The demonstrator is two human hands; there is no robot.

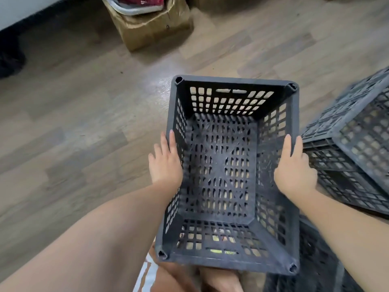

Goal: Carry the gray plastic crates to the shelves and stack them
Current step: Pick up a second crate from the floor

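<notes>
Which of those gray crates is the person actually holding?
The upright crate in the middle, open side up: the left hand and right hand press its two sides. The other crates lie tipped at the right, untouched.

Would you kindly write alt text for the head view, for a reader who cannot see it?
Seen from above, a person's left hand and right hand lie straight-fingered on opposite sides of an empty gray plastic crate above a wood floor. More gray crates lie at right; a cardboard box stands beyond.
</notes>
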